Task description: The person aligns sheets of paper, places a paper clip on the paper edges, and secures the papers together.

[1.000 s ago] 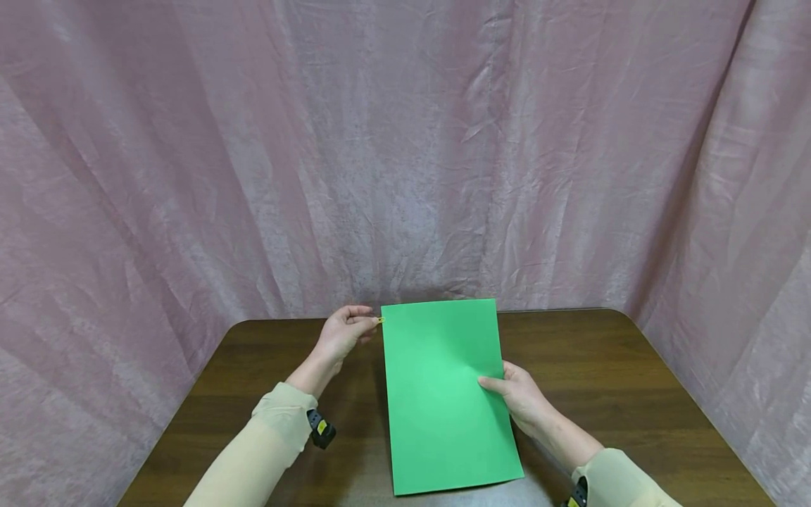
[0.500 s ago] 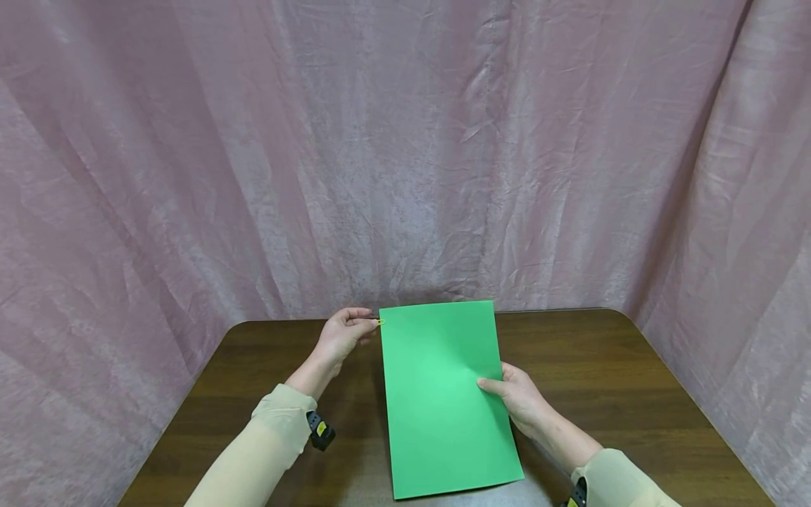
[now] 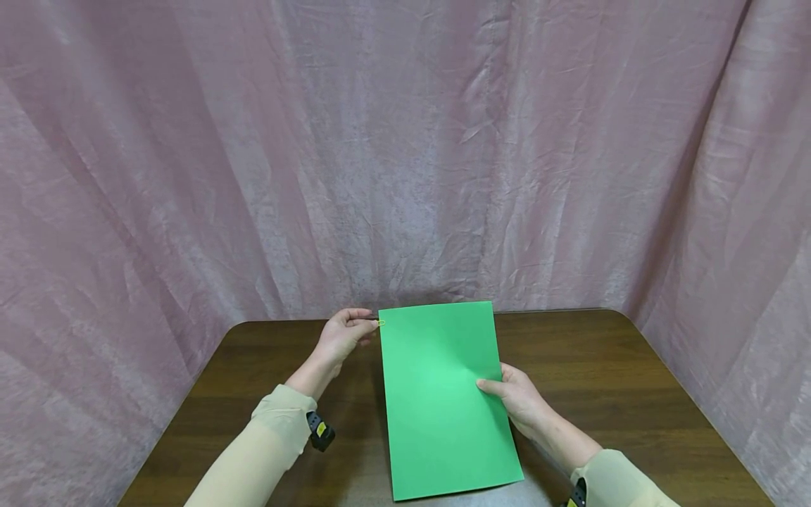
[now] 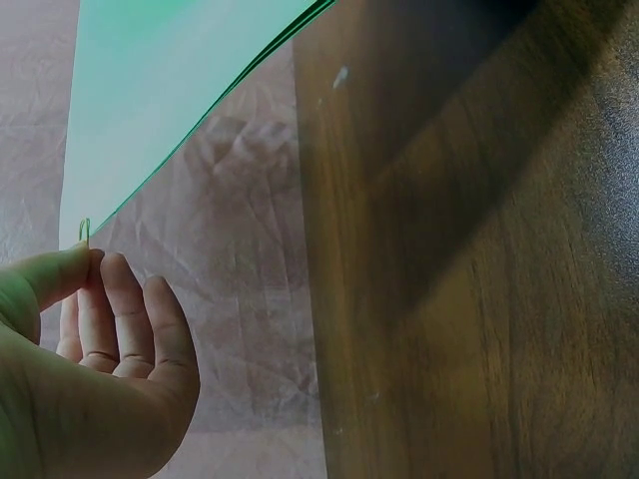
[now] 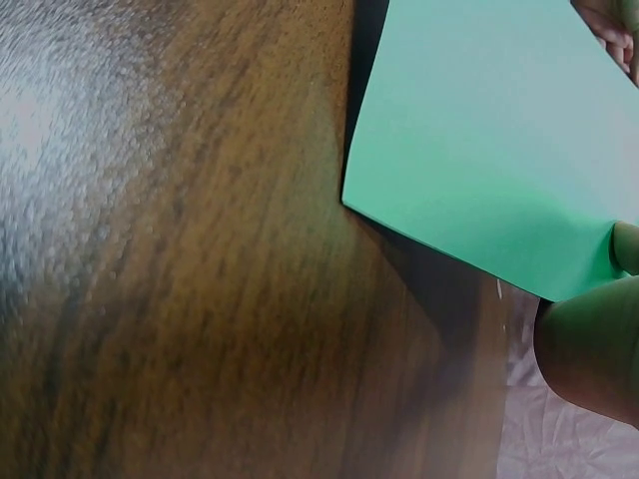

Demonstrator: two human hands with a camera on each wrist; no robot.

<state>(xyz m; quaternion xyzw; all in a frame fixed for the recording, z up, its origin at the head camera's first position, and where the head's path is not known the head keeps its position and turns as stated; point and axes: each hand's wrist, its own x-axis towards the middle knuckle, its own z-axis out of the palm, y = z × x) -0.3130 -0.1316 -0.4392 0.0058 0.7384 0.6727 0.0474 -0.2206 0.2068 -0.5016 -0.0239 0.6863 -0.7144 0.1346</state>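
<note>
Green paper (image 3: 443, 408), tilted up over the table, spans the space between both hands in the head view. Along its edge in the left wrist view, the paper (image 4: 180, 70) shows more than one layer. My left hand (image 3: 342, 338) pinches a small yellow paper clip (image 3: 381, 323) between thumb and forefinger at the top left corner. The clip's loop (image 4: 84, 230) overlaps the paper's face. On the right side, my right hand (image 3: 522, 400) grips the paper's edge, thumb (image 5: 627, 246) on the front and fingers hidden behind.
A dark brown wooden table (image 3: 583, 380) with rounded far corners lies beneath. Behind it and at the sides hang pink velvet curtains (image 3: 405, 155). Black bands with small devices (image 3: 321, 431) sit on the wrists, by pale yellow sleeves (image 3: 260, 443).
The paper has shifted slightly left and down toward the left hand, and more of the clip's loop now overlaps its corner. Both hands keep nearly the same places.
</note>
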